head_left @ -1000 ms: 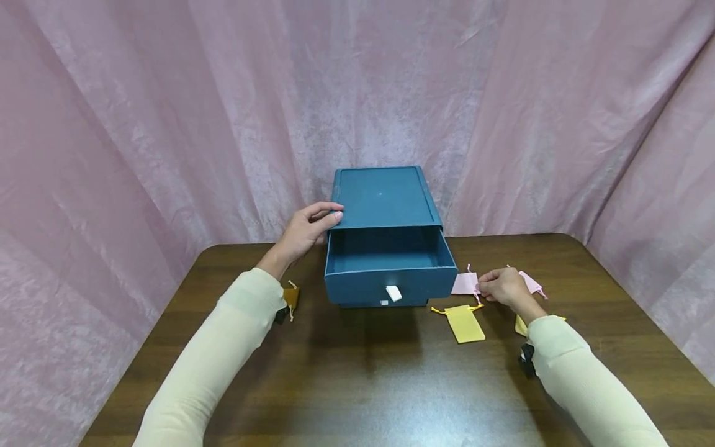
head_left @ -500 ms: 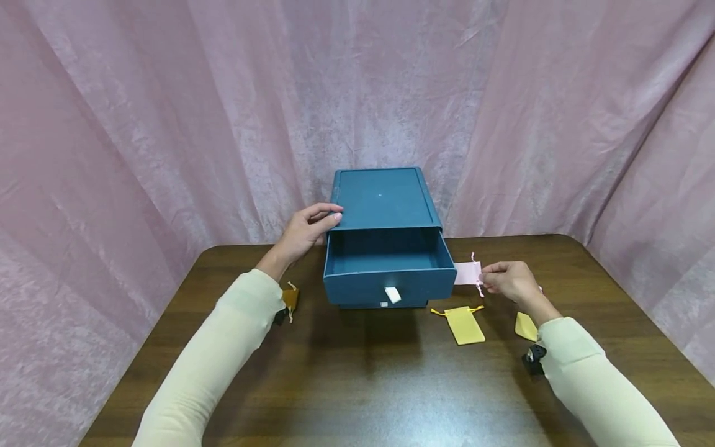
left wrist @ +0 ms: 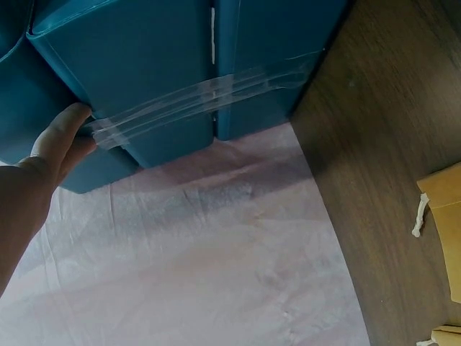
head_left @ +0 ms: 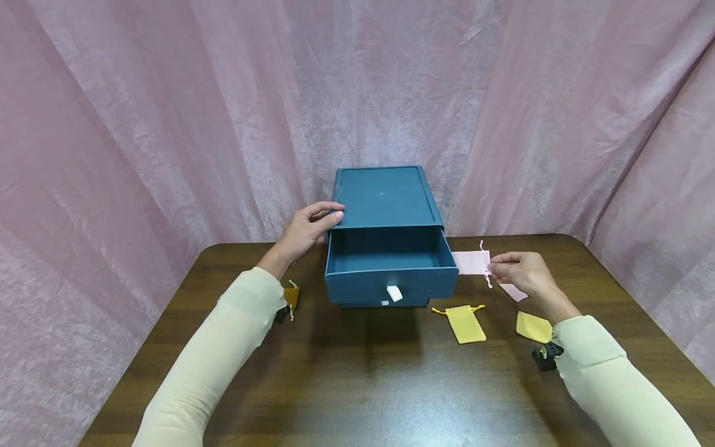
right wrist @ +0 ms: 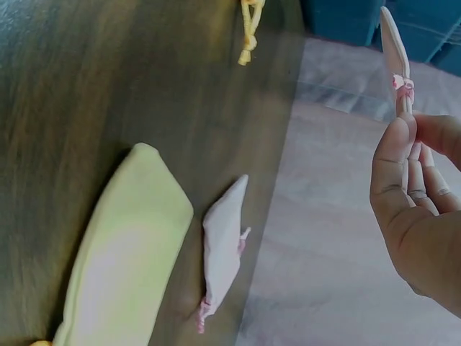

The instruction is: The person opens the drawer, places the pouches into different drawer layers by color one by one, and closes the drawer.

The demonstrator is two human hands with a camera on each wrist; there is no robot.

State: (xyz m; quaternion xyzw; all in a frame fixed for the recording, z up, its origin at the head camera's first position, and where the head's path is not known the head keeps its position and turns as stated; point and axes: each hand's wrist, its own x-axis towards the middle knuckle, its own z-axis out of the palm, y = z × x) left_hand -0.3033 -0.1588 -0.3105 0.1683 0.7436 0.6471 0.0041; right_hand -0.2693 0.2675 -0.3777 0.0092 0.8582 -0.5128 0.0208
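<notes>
A small pink drawstring pouch [head_left: 470, 262] is pinched at its drawn end by my right hand [head_left: 525, 272], between thumb and forefinger. In the right wrist view the pouch [right wrist: 393, 47] is seen nearly edge-on and raised above the table. It overlaps the right side of the blue drawer box [head_left: 385, 195] in the head view. My left hand [head_left: 304, 230] rests on the left upper edge of that box, fingers relaxed against it. The box's top drawer [head_left: 391, 282] stands pulled out, with a white knob [head_left: 394, 293] on its front.
A second pink pouch [head_left: 512, 292] lies under my right hand. Two yellow pouches [head_left: 466, 325] lie on the wooden table [head_left: 357, 397] nearer to me. Brown pouches [left wrist: 450, 223] lie left of the box. Clear tape [left wrist: 194, 101] crosses its side. Pink curtain [head_left: 380, 81] hangs behind.
My right hand has lifted the pink pouch and moved back and to the right with it. The second pink pouch shows below the hand. My left hand and the box stay put.
</notes>
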